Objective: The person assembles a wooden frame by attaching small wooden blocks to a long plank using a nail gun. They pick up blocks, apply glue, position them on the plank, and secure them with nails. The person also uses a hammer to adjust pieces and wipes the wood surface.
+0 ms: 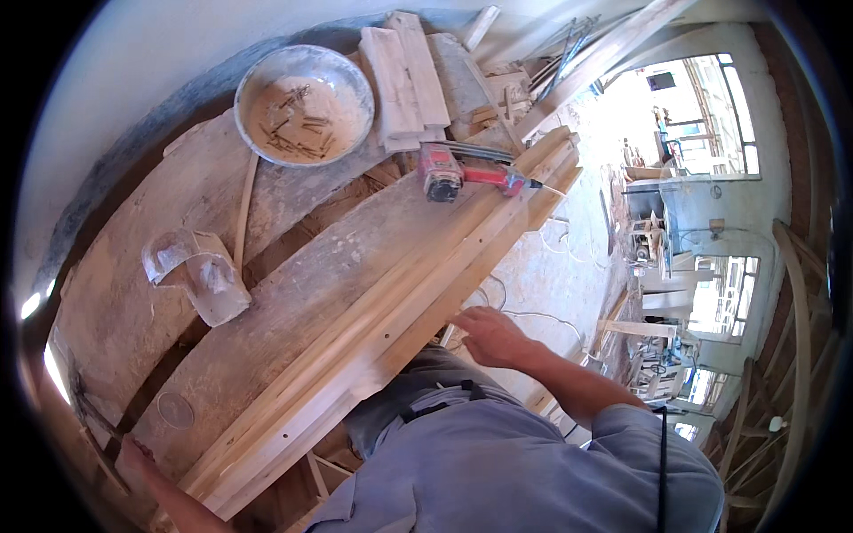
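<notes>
A long pale wooden beam (386,336), with small dark holes along its face, runs from lower left to upper right in front of me. My right hand (490,338) is at its near edge, fingers loosely bent and apart, with nothing visible in them. Far to the left, my left hand (135,457) is beside the beam's left end, close to a dark slender thing (96,416); its fingers are too small and dim to read. A red cordless drill (471,173) with a dark battery lies on its side by the beam's far end, its bit pointing right.
On the dusty plank bench (329,240) stands a metal bowl (351,120) holding nails or screws. Nearby are a cut-open plastic container (209,275), a thin stick (246,209) and stacked boards (400,84). A round clear disc (175,410) lies left. Cables (542,315) cross the floor.
</notes>
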